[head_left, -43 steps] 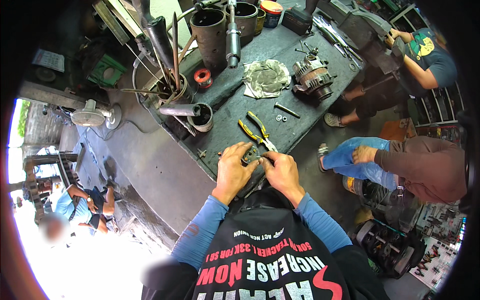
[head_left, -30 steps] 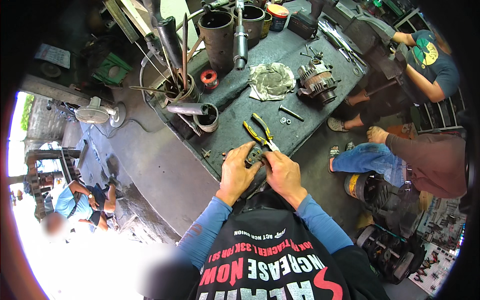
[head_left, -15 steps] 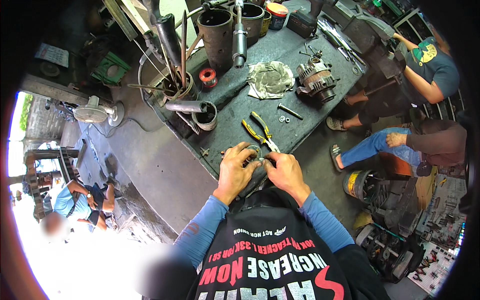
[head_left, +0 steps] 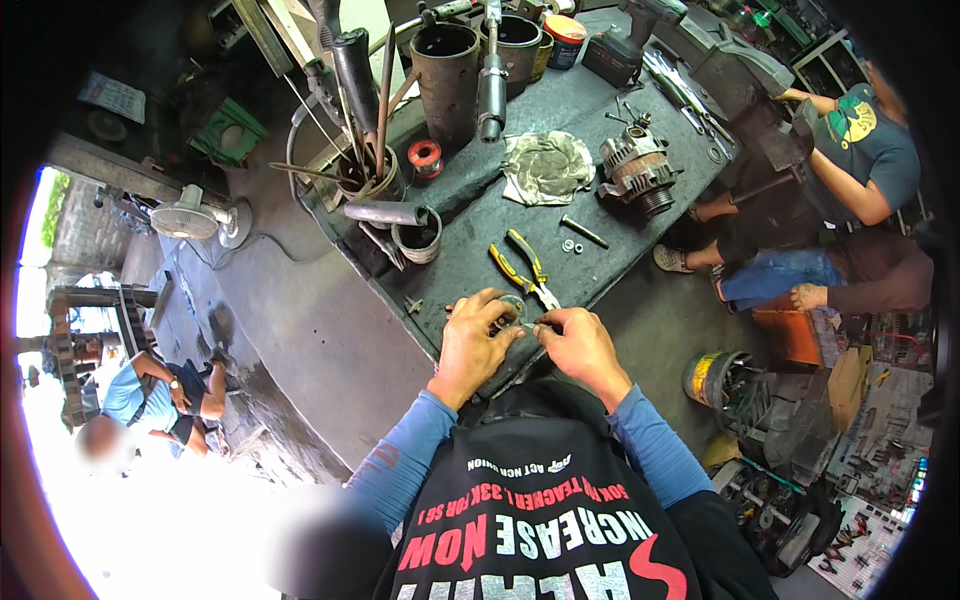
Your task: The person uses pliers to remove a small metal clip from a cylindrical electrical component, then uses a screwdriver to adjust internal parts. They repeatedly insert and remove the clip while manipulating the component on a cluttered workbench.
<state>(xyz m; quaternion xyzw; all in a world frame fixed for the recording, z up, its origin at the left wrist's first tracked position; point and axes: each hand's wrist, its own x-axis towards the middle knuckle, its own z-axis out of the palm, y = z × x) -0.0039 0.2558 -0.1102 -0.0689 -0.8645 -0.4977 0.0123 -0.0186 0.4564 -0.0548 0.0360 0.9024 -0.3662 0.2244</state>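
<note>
Black shirt (head_left: 535, 425): large red and white lettering, upside down in view, across the wearer's front.
Tub (head_left: 563, 38): printed label on its side, too small to read, far end of the bench.
Left hand (head_left: 470, 340): fingers curled and clamped on a small round part (head_left: 511, 304), hiding much of it.
Right hand (head_left: 582, 348): thumb and forefinger brought close together just right of the part; whether something sits between them I cannot tell.
Small round part: over the near edge of the workbench (head_left: 460, 228).
Pliers (head_left: 517, 273): yellow-and-black handles, lying just beyond the hands, nose toward them.
Bolt (head_left: 586, 232): farther right, two small rings (head_left: 568, 245) beside it.
Crumpled cloth (head_left: 548, 168): beyond the bolt, left of an alternator (head_left: 636, 170).
</note>
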